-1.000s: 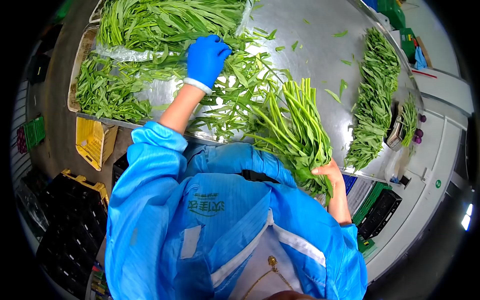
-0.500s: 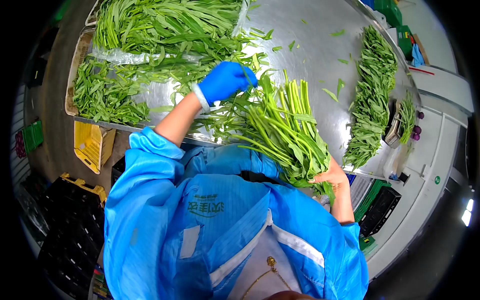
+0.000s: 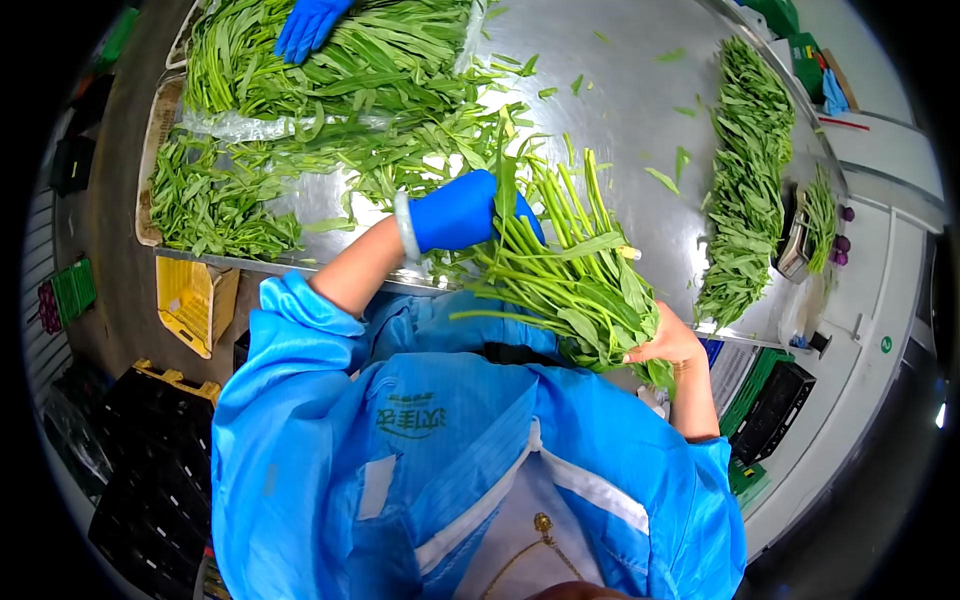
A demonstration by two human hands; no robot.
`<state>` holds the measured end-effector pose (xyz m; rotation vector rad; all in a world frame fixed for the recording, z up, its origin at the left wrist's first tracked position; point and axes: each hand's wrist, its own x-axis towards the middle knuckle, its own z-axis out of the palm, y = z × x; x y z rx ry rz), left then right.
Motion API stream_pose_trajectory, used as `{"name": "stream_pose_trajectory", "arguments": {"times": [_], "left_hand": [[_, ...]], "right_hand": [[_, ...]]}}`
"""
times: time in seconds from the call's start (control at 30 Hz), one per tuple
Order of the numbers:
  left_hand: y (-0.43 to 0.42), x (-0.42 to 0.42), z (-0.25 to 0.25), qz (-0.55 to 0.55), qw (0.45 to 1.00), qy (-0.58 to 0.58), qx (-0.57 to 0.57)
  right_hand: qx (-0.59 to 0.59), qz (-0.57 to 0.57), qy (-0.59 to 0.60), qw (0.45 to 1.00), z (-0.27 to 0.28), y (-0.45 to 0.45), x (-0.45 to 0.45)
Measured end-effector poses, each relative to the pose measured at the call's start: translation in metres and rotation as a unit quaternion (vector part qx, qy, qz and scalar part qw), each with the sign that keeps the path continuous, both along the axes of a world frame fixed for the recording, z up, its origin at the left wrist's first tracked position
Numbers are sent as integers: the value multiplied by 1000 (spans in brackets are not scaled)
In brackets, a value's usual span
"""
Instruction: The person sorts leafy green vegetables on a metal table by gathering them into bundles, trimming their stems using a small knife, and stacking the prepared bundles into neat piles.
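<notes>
A bunch of water spinach [image 3: 590, 270] lies across my front at the table's near edge, its cut stems pointing up and left. My bare right hand [image 3: 668, 342] is wrapped round its leafy lower end, with the thumb on the leaves. At the stem end is my left hand [image 3: 465, 212], in a blue glove. Its fingers are curled in among the stems, closed on a stalk with a long upright leaf [image 3: 507, 188]; leaves and stems partly cover the fingertips. Loose water spinach [image 3: 400, 150] lies just beyond the left hand.
A large heap of greens [image 3: 340, 70] covers the table's upper left, where another person's blue-gloved hand [image 3: 310, 28] rests. Stacked bunches [image 3: 745, 180] line the right of the metal table [image 3: 610, 90]. A yellow crate [image 3: 195, 300] and black crates [image 3: 150, 450] stand below left.
My left hand has moved down and right into the stems. My right hand keeps its hold on the bunch. Another person's gloved hand has come in at the top left.
</notes>
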<state>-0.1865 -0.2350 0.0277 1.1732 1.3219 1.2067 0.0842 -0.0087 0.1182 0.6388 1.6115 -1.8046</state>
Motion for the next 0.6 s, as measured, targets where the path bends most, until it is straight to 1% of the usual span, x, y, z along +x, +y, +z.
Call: {"name": "stream_pose_trajectory", "arguments": {"times": [0.03,0.07,0.13,0.2,0.27,0.3,0.33,0.37,0.4,0.43,0.5,0.53,0.57,0.6], "left_hand": [[-2,0,13,20,998,55,1],[-5,0,12,39,990,136,11],[-12,-2,9,78,952,296,30],[-22,-21,0,156,947,276,50],[-38,-50,-6,263,953,148,17],[-49,-67,-14,296,937,185,-30],[-62,-83,-24,328,915,223,-76],[-81,-99,-38,335,856,373,-129],[-89,-107,-39,333,771,512,-179],[-91,-111,-41,280,748,543,-258],[-92,-110,-26,167,680,585,-410],[-86,-100,-23,258,766,541,-233],[-72,-84,-16,339,813,471,-46],[-52,-67,13,291,920,254,-64]], "right_hand": [[3,-1,3,1000,1,-2,-1],[6,-1,6,1000,1,-4,-1],[6,-12,13,1000,-2,-5,-1],[12,-13,21,1000,-3,-4,1],[23,-5,29,999,-1,1,5],[29,0,26,999,0,3,7],[28,0,18,999,0,6,9],[26,2,10,1000,1,8,10],[24,3,3,1000,2,9,11],[34,3,11,999,6,7,8],[48,19,33,998,7,7,7],[55,28,44,997,6,7,6],[51,39,40,997,5,7,3],[46,50,35,997,4,7,0]]}}
